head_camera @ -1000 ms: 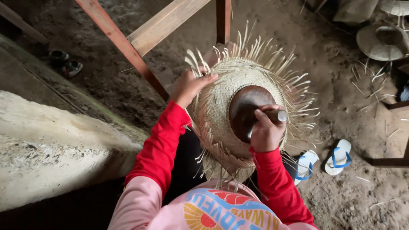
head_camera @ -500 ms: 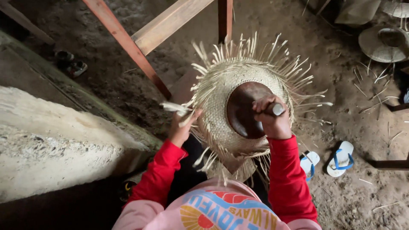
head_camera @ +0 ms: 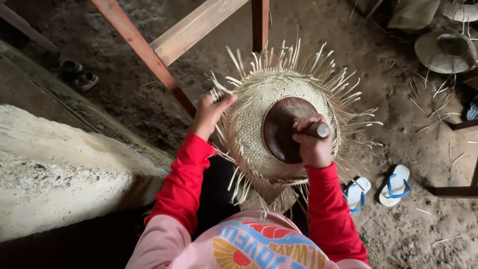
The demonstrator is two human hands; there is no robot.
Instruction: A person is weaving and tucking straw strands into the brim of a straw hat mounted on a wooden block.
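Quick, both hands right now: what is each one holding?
Left hand: closed on the frayed edge of the woven straw hat.
Right hand: closed around a dark wooden handle over the hat's crown.

No boxes, bags, packs, stick-on labels, signs or screens anywhere near the hands. Only thing w/ print: the pink shirt, low down btw the two red sleeves, just below both hands. It has a round picture in blue, orange, yellow & red, w/ big curved letters.
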